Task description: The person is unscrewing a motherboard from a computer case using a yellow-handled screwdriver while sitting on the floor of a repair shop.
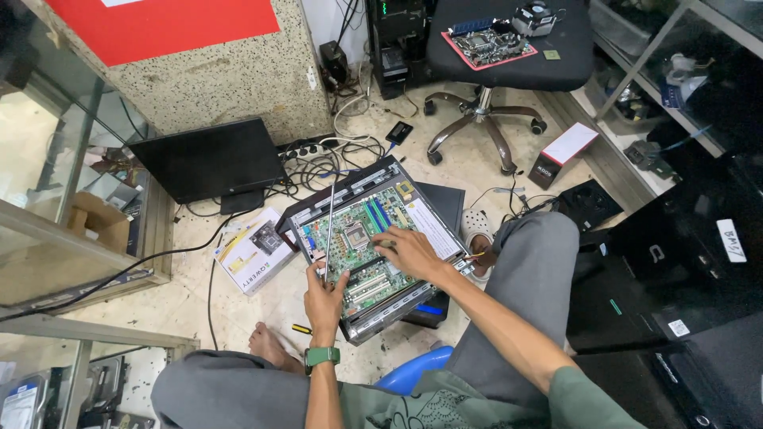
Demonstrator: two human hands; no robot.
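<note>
Gripping long thin screwdriver [328, 230] near its handle: left hand [324, 298], fingers curled shut, shaft upright over green motherboard [367, 238]. Right hand [409, 250] laid flat, fingers spread, on board's right side, lower centre of frame. Board seated in open desktop case [373, 310] on floor, lid off; memory sticks fitted, processor socket bare, cooler not mounted. Small yellow-handled tool [301, 328] by bare foot. White box [254, 250] left of case; monitor [208, 161] upper left; second board on chair seat [556, 59], top.

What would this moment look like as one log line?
left hand: grips long screwdriver | right hand: rests on green motherboard | open computer case: on floor
</note>
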